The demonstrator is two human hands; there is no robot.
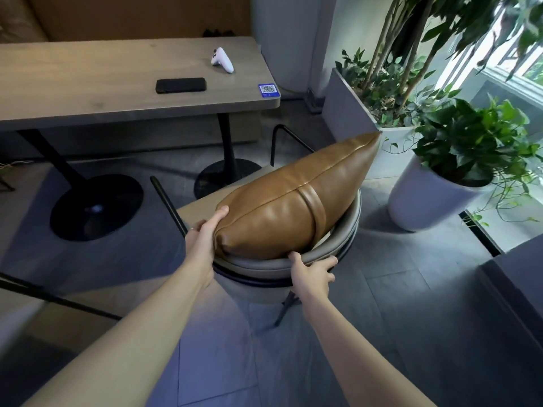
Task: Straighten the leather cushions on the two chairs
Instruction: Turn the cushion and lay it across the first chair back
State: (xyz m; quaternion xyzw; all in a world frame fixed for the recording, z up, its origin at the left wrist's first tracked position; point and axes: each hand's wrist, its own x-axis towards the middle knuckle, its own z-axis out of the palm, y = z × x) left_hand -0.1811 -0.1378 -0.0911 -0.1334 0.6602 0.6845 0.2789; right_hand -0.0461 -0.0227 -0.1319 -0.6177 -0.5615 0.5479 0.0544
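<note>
A brown leather cushion with a strap across it stands on edge, leaning against the curved grey backrest of a chair, one corner pointing up to the right. My left hand presses against the cushion's near left corner, thumb on top. My right hand rests on the backrest rim, thumb touching the cushion's lower edge. Only this one chair's cushion shows.
A long wooden table on black pedestal feet stands ahead, holding a black phone, a white controller and a QR sticker. White planters with leafy plants crowd the right. A dark metal frame sits at left.
</note>
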